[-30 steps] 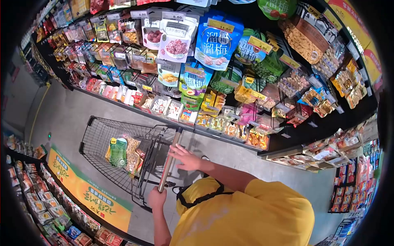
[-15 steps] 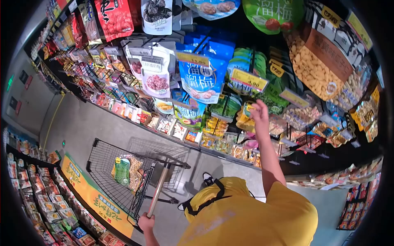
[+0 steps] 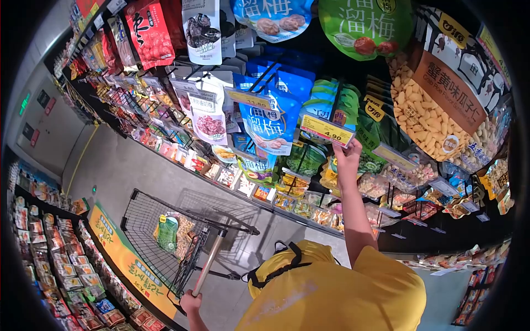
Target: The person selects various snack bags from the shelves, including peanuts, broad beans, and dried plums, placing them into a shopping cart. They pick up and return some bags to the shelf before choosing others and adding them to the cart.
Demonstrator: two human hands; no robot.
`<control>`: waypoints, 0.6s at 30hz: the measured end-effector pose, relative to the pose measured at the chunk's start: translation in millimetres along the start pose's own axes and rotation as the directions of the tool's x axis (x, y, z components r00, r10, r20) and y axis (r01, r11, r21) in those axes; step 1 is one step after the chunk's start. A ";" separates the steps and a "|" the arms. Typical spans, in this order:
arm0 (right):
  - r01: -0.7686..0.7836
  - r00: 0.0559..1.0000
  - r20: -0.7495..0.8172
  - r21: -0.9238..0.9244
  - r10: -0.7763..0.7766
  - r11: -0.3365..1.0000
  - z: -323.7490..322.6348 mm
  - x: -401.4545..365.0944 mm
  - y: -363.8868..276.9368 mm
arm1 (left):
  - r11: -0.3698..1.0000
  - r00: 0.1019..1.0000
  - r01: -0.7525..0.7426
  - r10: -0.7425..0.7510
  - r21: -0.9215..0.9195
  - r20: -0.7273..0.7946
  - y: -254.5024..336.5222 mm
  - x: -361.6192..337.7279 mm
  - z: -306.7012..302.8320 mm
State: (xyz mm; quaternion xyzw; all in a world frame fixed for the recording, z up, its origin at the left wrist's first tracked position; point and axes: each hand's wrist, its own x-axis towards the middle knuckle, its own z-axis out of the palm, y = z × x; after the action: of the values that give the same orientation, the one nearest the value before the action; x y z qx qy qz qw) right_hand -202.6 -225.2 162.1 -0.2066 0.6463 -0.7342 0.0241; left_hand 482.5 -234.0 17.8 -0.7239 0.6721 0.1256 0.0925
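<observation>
The left hand (image 3: 190, 302) is closed round the cart handle (image 3: 208, 263), and one snack bag (image 3: 167, 231) already lies in the cart (image 3: 132, 220) beyond it. The right hand (image 3: 348, 157) touches a price tag (image 3: 326, 130) (pinching it or not, cannot tell). The green packets (image 3: 343, 109) just above hang untaken.

Light: bright, even, from overhead | Shadows: a soft one beside the cart (image 3: 139, 222) on the grey floor (image 3: 138, 171) | Glare: sheen on far hanging packets (image 3: 364, 27) | Lens: strong fisheye bend, black corners | Focus: sharp centre, softer rim
</observation>
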 end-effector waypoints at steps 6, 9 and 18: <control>-0.078 0.995 0.065 0.154 0.069 0.985 3.2 -5.2 -13.4 | 0.999 1.000 -0.002 0.003 0.055 -0.016 -2.4 2.4 4.4; -0.249 0.955 0.228 0.269 0.189 0.930 11.0 -12.7 -27.4 | 0.998 1.000 -0.007 0.009 0.063 -0.027 -0.5 0.9 1.9; -0.299 0.930 0.301 0.288 0.210 0.910 12.6 -13.4 -26.7 | 0.999 0.999 0.003 -0.001 0.037 -0.040 0.8 -2.4 0.5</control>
State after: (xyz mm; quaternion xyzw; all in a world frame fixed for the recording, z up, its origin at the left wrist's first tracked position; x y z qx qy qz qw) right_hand -180.0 -228.6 185.0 -0.2084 0.5270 -0.7881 0.2402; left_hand 481.6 -231.6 18.1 -0.7251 0.6753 0.0984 0.0925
